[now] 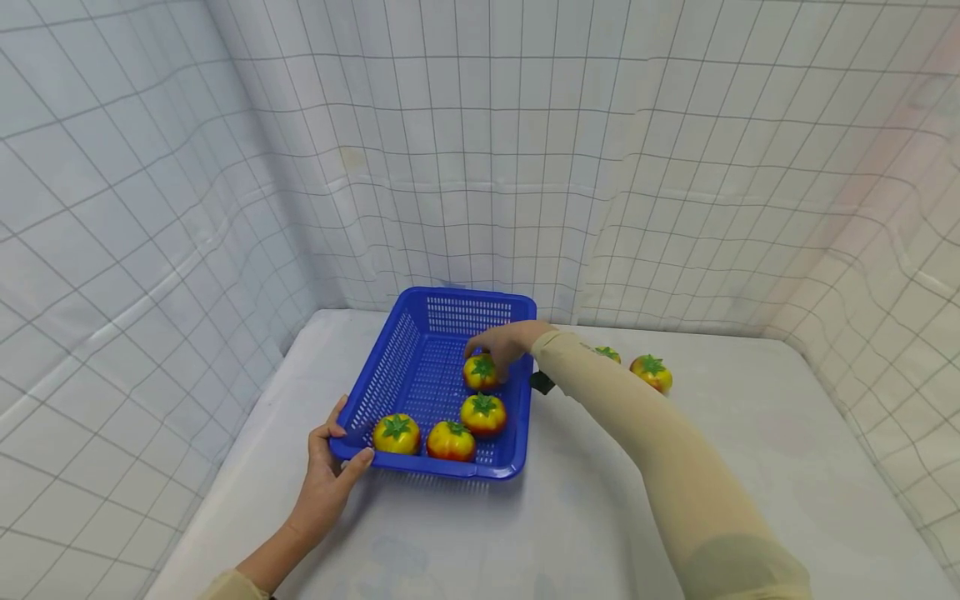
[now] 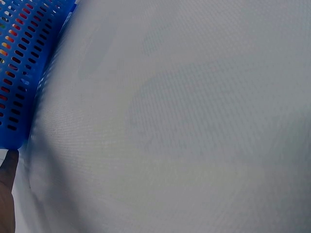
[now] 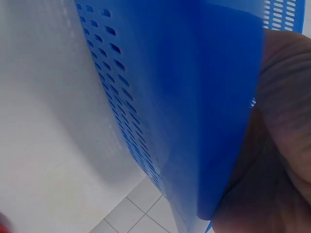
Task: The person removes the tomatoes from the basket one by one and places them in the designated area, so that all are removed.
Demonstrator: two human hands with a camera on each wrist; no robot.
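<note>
A blue plastic basket (image 1: 434,467) with slotted sides stands on the white-covered table. My left hand (image 1: 324,477) grips its near left corner, thumb on the front rim and fingers along the left side. Over the right rim reaches my right hand (image 1: 504,343), whose fingers hold a yellow-and-red toy tomato (image 1: 480,374) with a green leafy top inside the basket. Three more lie in the near part: a left tomato (image 1: 396,434), a middle tomato (image 1: 451,442) and a right tomato (image 1: 483,415). The basket wall (image 3: 194,97) hides the held tomato from the right wrist view.
To the right of the basket, a toy tomato (image 1: 651,373) lies on the table (image 1: 750,433), and another tomato (image 1: 608,354) is partly hidden behind my right sleeve. White cloth walls (image 1: 465,167) with a grid pattern enclose the table at the back and both sides.
</note>
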